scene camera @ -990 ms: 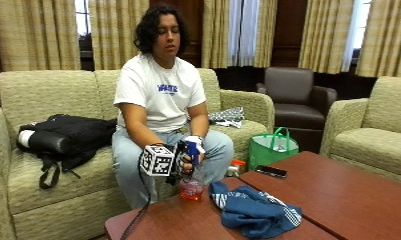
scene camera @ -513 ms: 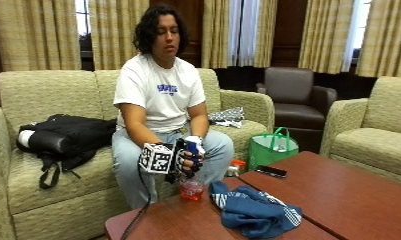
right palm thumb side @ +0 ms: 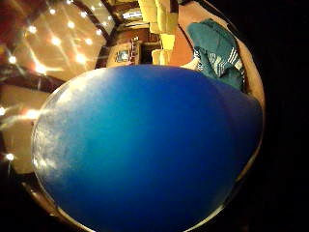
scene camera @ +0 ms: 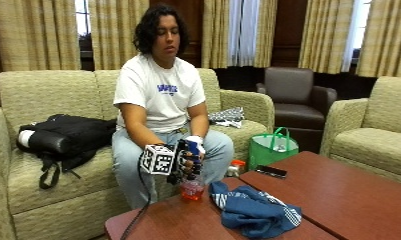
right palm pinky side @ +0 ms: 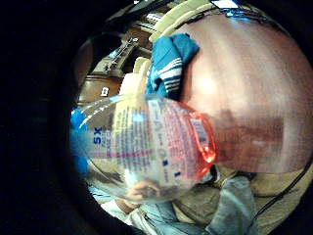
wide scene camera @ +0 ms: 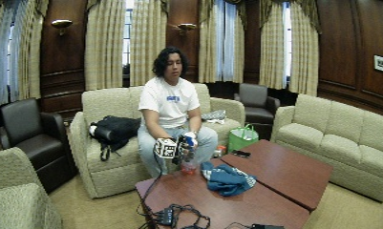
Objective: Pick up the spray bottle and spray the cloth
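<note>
Here the right hand has its fingers curled round the spray bottle, lifted just off the worktop; spraying the cloth remains.

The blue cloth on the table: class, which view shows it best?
The outside view: the whole blue cloth lies crumpled on the table. The wide outside view shows it smaller; both palm views catch only part behind the spray bottle.

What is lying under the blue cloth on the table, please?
Only the wooden table shows around the crumpled blue cloth. Its folds cover whatever is beneath. The spray bottle stands beside it, held by the gloved right hand.
</note>
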{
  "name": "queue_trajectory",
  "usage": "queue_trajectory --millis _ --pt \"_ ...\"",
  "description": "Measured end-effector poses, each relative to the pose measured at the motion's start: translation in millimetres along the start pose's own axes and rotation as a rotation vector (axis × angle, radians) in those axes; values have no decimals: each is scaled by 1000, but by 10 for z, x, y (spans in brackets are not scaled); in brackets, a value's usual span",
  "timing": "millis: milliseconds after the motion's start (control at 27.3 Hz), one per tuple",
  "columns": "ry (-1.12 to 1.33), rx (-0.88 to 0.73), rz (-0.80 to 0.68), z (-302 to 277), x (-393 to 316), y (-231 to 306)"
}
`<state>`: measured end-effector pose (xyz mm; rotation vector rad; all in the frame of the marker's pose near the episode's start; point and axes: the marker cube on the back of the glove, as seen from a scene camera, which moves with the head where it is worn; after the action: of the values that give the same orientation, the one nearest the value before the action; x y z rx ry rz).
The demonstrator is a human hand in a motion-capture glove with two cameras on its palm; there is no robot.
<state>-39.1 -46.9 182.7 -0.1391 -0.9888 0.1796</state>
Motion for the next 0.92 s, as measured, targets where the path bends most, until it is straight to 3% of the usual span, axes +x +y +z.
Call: queue_trajectory --millis 917 --pt "-2 28 -20 152 -11 -367"
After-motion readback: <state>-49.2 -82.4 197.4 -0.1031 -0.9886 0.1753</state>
